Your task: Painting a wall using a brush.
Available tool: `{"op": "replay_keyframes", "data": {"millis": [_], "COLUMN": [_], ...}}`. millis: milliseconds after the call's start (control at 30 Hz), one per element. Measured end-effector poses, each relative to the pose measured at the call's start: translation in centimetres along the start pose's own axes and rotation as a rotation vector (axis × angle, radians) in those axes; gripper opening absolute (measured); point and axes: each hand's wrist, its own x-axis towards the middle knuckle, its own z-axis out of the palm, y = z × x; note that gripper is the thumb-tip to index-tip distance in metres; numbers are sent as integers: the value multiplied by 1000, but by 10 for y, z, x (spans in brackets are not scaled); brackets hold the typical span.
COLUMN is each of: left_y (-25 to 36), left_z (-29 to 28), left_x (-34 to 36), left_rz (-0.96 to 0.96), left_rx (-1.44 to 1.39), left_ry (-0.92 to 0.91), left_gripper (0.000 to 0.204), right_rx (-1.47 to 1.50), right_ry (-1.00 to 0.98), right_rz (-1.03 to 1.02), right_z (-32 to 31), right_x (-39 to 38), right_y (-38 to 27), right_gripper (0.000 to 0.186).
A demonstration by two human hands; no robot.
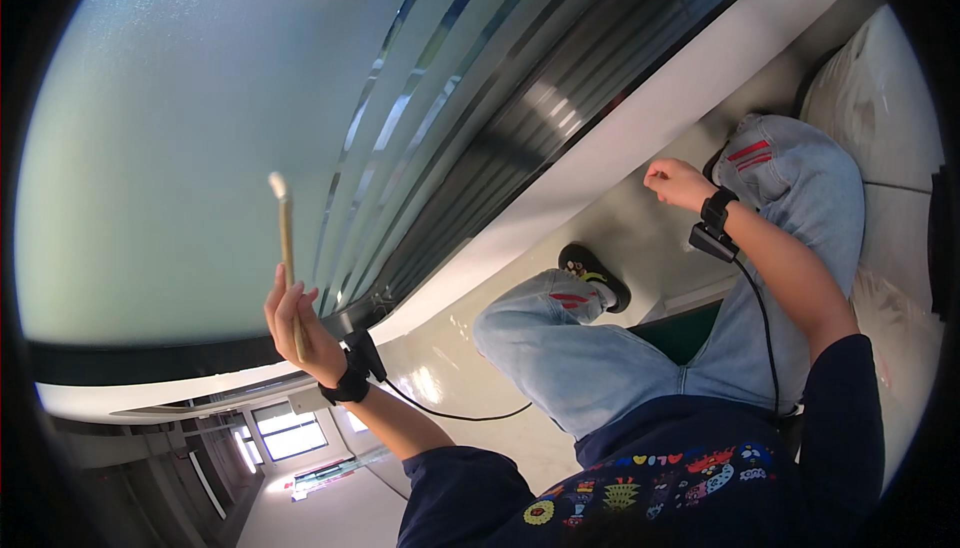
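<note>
My left hand point(305, 333) is raised in front of the frosted glass panel point(170, 178), its fingers closed round a slim wooden-handled brush point(287, 238). The brush points upward, its pale tip point(278, 186) in front of the glass; whether it touches cannot be told. My right hand point(680, 184) hovers beside my bent knee, away from the glass. Its fingers are curled in, and nothing sticks out of them. Both wrists wear black straps with small boxes point(713, 241) and cables.
Clear stripes point(400, 108) cross the frosted glass. A white ledge point(680, 88) runs along the panel's lower edge. My jeans-clad legs point(590, 368) are bent over the shiny floor point(450, 358). Plastic-covered, pale bulky things point(880, 108) stand at the right. A bright window point(290, 433) shows at the lower left.
</note>
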Motion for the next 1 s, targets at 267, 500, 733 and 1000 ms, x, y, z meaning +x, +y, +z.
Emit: {"op": "replay_keyframes", "data": {"millis": [267,500,733,1000], "left_y": [5,11,6,6], "left_z": [9,16,15,16], "left_x": [-2,-7,-1,5], "left_rz": [0,-88,66,81], "left_rx": [30,1,83,250], "left_ry": [-98,-178,-91,181], "left_gripper": [14,17,13,14], "right_rx": [37,3,2,5], "right_ry": [-11,-20,8,6], "right_rz": [9,-8,-6,20], "right_z": [4,4,3,5], "right_x": [1,-2,-1,3], "right_y": [9,1,3,8], "right_gripper": [19,18,20,21]}}
